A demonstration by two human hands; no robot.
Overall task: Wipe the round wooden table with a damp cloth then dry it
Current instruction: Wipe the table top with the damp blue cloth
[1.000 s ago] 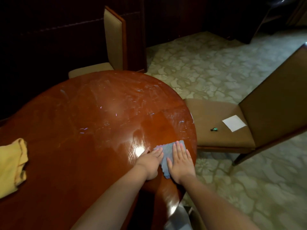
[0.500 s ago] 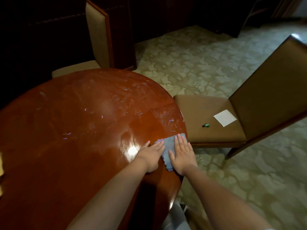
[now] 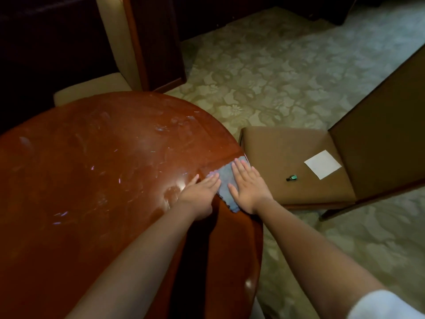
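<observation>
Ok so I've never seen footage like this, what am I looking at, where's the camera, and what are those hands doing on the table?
There is no machine here. The camera is worn on a person's head and looks forward and down, so you see their own two arms from above. The left hand and right hand lie flat, fingers spread, pressing a blue-grey cloth onto a round wooden table near its right edge. Nothing is gripped; the cloth is just held down under the palms. The tabletop shows shiny streaks. Beside it stands a brown chair with a white paper square and a small dark object on its seat. A second chair stands behind the table.
</observation>
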